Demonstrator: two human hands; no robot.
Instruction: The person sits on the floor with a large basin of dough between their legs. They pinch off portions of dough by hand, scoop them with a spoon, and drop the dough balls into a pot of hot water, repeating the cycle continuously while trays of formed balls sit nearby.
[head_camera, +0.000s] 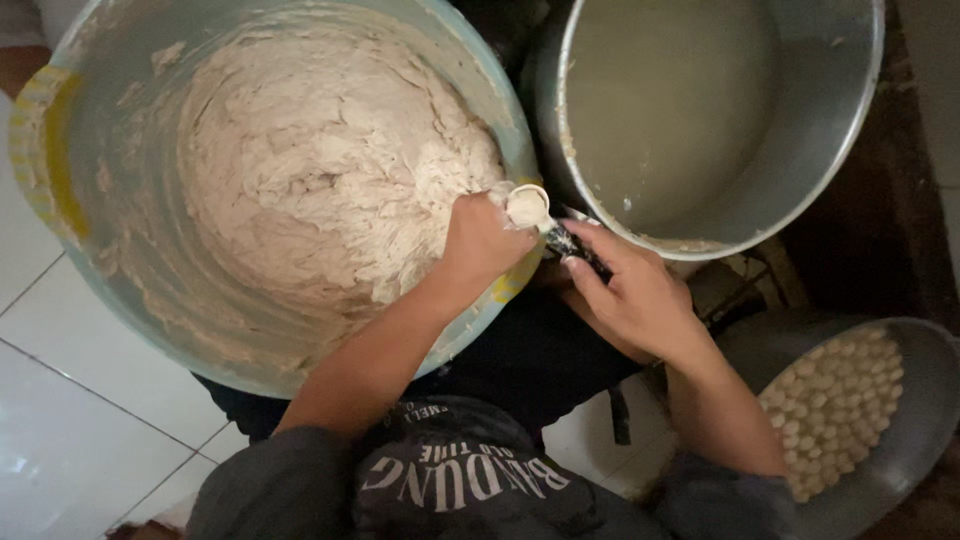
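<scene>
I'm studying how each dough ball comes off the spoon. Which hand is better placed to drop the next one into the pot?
Probably the right hand: it holds the spoon beside the metal pot rim. The left hand is fisted around dough at the basin edge, pressing it onto the spoon.

Pale, sticky dough (320, 170) fills the big light-blue basin (90, 170) in a rough, torn mound — a small lump (527, 207) sits squeezed up beside a dark-handled spoon (572, 245) at the basin's rim.
</scene>
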